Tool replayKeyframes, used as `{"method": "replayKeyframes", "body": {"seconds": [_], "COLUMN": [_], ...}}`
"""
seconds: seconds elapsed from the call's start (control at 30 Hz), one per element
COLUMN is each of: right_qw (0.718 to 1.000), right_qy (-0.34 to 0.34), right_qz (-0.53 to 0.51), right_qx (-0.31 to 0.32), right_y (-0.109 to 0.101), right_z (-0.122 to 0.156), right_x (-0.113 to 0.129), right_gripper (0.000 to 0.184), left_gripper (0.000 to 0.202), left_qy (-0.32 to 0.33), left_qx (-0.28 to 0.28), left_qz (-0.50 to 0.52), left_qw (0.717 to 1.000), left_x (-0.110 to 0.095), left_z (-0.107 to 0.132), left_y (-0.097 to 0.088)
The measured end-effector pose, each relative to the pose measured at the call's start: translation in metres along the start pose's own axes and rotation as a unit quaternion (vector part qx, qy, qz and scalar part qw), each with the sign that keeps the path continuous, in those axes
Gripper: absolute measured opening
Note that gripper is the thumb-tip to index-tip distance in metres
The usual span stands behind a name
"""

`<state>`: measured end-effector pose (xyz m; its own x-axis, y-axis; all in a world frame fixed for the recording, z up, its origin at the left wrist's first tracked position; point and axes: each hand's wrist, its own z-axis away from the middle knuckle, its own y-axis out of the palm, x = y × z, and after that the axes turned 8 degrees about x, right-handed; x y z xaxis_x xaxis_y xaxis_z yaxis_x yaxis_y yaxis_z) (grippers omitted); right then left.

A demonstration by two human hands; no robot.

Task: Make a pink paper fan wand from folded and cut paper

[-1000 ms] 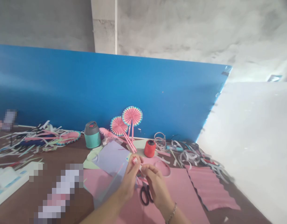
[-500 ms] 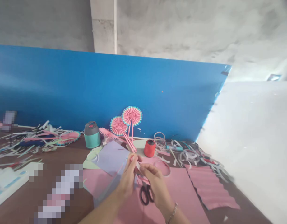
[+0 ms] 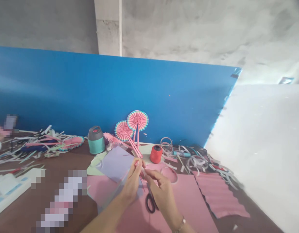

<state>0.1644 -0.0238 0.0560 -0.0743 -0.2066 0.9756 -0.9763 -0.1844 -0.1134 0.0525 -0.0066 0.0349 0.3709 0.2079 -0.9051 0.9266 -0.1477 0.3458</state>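
Note:
My left hand (image 3: 132,183) is closed on a small pink-and-white paper strip (image 3: 143,172) above the middle of the table. From the other side, the fingers of my right hand (image 3: 161,189) pinch the same strip; its far end is hidden by the fingers. Below the right hand, scissors with black handles (image 3: 150,203) lie on a large pink paper sheet (image 3: 188,200), their blades mostly covered. Beyond the hands, a lilac sheet (image 3: 116,163) rests near a red thread spool (image 3: 156,154).
Pink pleated paper fans (image 3: 137,120) lean against the blue partition (image 3: 178,97), beside a teal jar (image 3: 96,144). Paper scraps (image 3: 199,163) and a pleated pink sheet (image 3: 222,194) lie right. A power strip (image 3: 20,186) is at left; another person's arm (image 3: 0,129) shows at the far left edge.
My right hand has shifted slightly and its fingers closed further around the strip, covering more of the scissors. The other person's arm has come further into view at left.

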Motion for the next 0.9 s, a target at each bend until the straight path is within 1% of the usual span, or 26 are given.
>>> {"method": "replayKeyframes", "body": {"seconds": [0.1, 0.17, 0.27, 0.37, 0.5, 0.6, 0.67, 0.7, 0.83, 0.9], "right_qw": [0.996, 0.994, 0.993, 0.995, 0.992, 0.988, 0.987, 0.987, 0.986, 0.987], "right_qy": [-0.03, -0.045, -0.061, -0.055, -0.049, -0.039, -0.028, -0.021, 0.006, 0.006], "right_qz": [0.077, 0.103, 0.1, 0.086, 0.118, 0.146, 0.155, 0.158, 0.164, 0.159], "right_qx": [-0.014, -0.017, -0.015, -0.007, -0.006, -0.007, -0.001, 0.0, 0.008, 0.014], "right_y": [0.0, -0.002, -0.005, -0.008, -0.011, -0.015, -0.018, -0.02, -0.023, -0.023], "right_z": [0.002, 0.002, -0.001, -0.002, -0.002, -0.003, -0.005, -0.006, -0.01, -0.01], "right_x": [0.004, 0.002, -0.004, -0.009, -0.008, -0.007, -0.007, -0.007, -0.008, -0.008], "right_gripper": [0.034, 0.033, 0.032, 0.03, 0.029, 0.038, 0.046, 0.047, 0.035, 0.029], "left_gripper": [0.032, 0.034, 0.034, 0.036, 0.039, 0.039, 0.039, 0.038, 0.035, 0.034], "left_qy": [0.032, 0.039, 0.038, 0.027, 0.023, 0.018, 0.011, 0.008, 0.014, 0.016], "left_qx": [0.004, 0.008, 0.018, 0.028, 0.03, 0.031, 0.034, 0.035, 0.039, 0.042], "left_qz": [-0.057, -0.083, -0.121, -0.149, -0.173, -0.177, -0.169, -0.161, -0.115, -0.098], "left_qw": [0.998, 0.996, 0.992, 0.988, 0.984, 0.984, 0.985, 0.986, 0.993, 0.994], "left_x": [-0.001, -0.002, -0.005, -0.009, -0.017, -0.018, -0.015, -0.013, -0.002, 0.001], "left_z": [-0.001, -0.001, -0.001, 0.0, 0.0, 0.002, 0.002, 0.002, 0.0, 0.0], "left_y": [-0.001, -0.001, -0.002, -0.003, -0.001, 0.001, 0.001, 0.001, -0.001, -0.002]}}
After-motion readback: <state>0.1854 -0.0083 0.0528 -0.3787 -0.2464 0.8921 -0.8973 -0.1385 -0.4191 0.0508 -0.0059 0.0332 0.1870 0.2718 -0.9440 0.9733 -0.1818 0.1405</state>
